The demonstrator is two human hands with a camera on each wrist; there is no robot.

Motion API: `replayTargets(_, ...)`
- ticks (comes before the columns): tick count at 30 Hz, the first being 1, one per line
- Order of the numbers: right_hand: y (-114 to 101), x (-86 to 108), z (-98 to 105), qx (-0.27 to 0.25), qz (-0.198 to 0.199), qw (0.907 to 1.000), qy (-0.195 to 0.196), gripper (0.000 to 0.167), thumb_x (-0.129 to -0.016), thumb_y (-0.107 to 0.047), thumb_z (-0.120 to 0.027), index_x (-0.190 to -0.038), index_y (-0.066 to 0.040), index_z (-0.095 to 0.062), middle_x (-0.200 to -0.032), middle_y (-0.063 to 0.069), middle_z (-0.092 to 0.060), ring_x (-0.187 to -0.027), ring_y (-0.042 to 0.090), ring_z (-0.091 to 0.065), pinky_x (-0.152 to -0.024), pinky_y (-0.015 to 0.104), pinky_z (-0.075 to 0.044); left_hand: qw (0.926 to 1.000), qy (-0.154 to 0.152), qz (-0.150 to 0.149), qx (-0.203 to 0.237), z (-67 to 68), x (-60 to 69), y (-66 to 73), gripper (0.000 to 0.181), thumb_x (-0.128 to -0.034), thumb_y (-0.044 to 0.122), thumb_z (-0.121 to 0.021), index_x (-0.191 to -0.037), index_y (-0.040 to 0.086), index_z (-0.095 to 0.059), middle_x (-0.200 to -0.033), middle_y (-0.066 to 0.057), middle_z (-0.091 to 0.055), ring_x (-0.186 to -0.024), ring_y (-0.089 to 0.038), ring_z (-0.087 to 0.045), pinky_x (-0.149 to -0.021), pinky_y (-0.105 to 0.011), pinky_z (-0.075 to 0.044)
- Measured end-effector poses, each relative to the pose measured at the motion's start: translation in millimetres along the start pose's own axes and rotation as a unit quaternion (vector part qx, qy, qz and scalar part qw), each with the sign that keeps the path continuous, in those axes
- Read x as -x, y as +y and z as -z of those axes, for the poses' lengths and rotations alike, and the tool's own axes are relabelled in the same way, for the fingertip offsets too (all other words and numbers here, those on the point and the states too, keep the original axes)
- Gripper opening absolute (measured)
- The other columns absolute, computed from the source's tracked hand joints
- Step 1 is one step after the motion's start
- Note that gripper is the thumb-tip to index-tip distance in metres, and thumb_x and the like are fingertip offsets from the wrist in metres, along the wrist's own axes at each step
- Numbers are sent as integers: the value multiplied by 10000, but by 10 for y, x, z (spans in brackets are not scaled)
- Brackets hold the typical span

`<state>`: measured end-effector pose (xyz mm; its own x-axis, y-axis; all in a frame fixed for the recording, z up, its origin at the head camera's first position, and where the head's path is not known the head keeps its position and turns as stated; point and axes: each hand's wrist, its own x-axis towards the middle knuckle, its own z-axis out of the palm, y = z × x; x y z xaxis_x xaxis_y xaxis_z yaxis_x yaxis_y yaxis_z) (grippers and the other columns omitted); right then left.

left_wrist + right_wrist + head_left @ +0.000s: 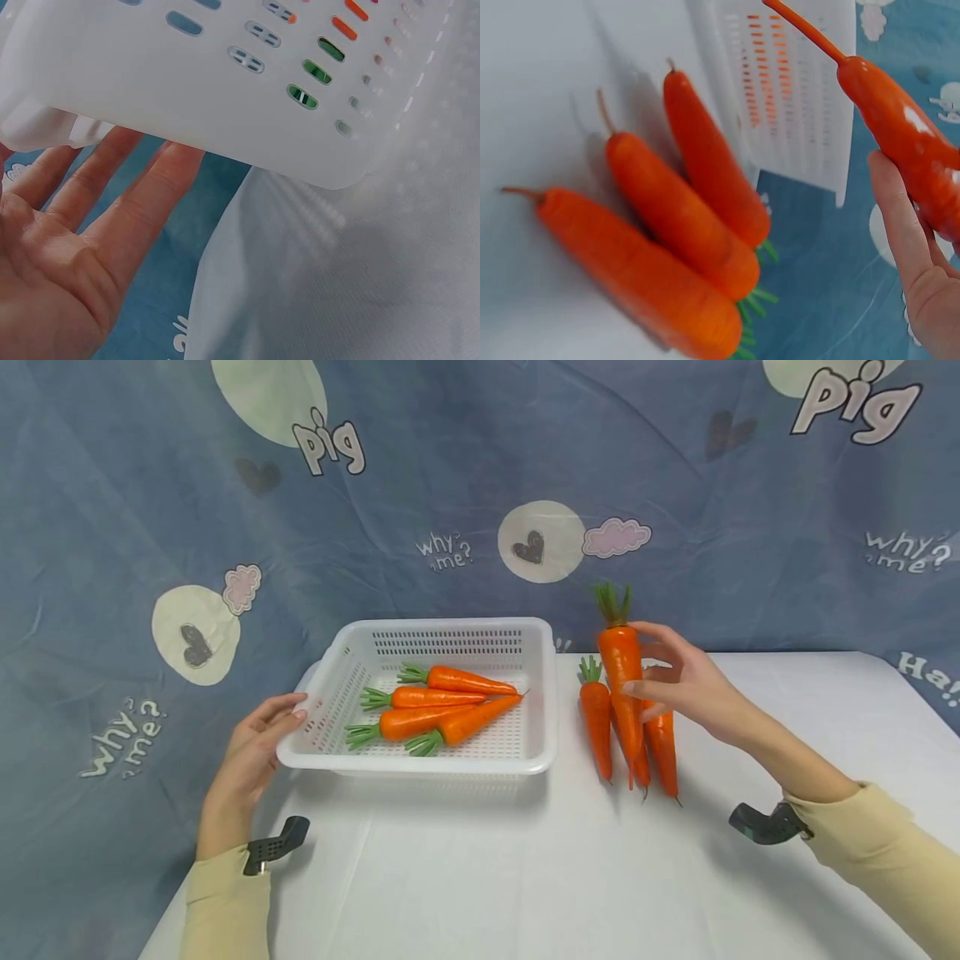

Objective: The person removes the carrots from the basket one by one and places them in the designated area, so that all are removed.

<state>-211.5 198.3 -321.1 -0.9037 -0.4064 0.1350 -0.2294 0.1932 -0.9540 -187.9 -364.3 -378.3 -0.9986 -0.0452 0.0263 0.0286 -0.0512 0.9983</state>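
Observation:
My right hand (686, 681) holds a carrot (621, 660) with a green stub top, its tip pointing down, above three more carrots (596, 714) on the white table. In the right wrist view the held carrot (885, 105) is raised clear of those three, and the hand (922, 277) is partly cut off. A white plastic basket (427, 766) with slotted walls has several carrots (468, 722) lying in it. On its left rim, my left hand (247, 747) grips the edge. The left wrist view shows the fingers (142, 210) reaching beneath the rim, their tips hidden.
White cloth covers the table (465, 877). Behind it hangs a blue printed curtain (420, 477), which also shows beyond the table's left edge. The basket stands left of the three loose carrots, with a narrow gap between them.

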Motion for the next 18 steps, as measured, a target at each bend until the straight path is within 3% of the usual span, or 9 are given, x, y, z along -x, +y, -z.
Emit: replayTargets(18, 168, 250, 250, 412, -448, 9979, 243, 708, -953, -99, -648, -1526, -111, -234, -1378, 223, -404, -960, 147, -644, -654, 467, -570, 10000, 16, 37, -64, 16, -11, -22, 315, -956, 129, -660, -1259, 116, -574, -1148, 46, -632, -974, -87, -626, -711, -257, -557)
